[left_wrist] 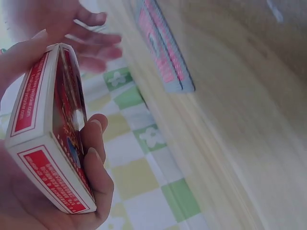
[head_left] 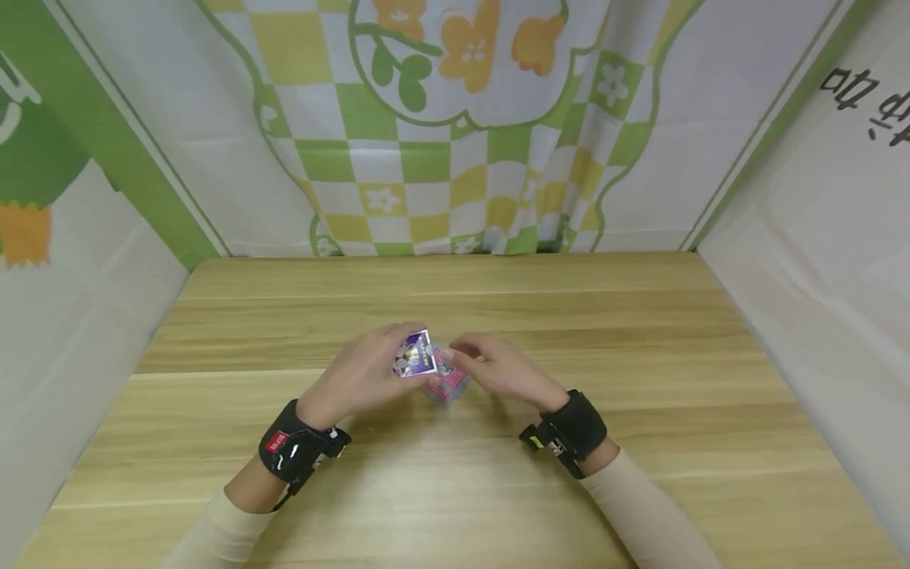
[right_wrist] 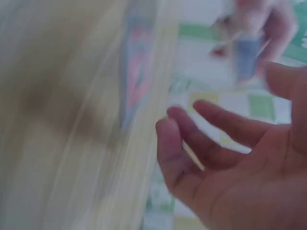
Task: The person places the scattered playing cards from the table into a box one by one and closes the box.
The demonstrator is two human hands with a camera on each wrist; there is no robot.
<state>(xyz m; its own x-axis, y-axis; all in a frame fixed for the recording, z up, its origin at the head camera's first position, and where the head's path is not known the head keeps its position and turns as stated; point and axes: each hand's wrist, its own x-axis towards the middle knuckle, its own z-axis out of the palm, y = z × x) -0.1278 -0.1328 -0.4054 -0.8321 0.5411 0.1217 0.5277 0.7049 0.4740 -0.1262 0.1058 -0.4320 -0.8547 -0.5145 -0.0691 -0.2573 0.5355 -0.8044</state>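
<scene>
My left hand [head_left: 366,365] grips a card box [head_left: 415,356], thumb on one side and fingers on the other. From above its face looks purple with a white edge; in the left wrist view the box [left_wrist: 41,129] has white sides with red printed panels. On the table just beside it lies a pink-and-grey deck of playing cards [head_left: 449,378]. Near the deck's right side is my right hand [head_left: 508,370]. Its fingers are loosely bent with nothing between them; in the right wrist view the hand [right_wrist: 235,158] is apart from the blurred deck [right_wrist: 138,72].
The wooden table [head_left: 455,490] carries the deck. Behind it hangs a green, yellow and white checked curtain [head_left: 426,182]. White cloth walls [head_left: 803,237] stand at both sides. Each wrist wears a black strap [head_left: 579,427] with a small camera.
</scene>
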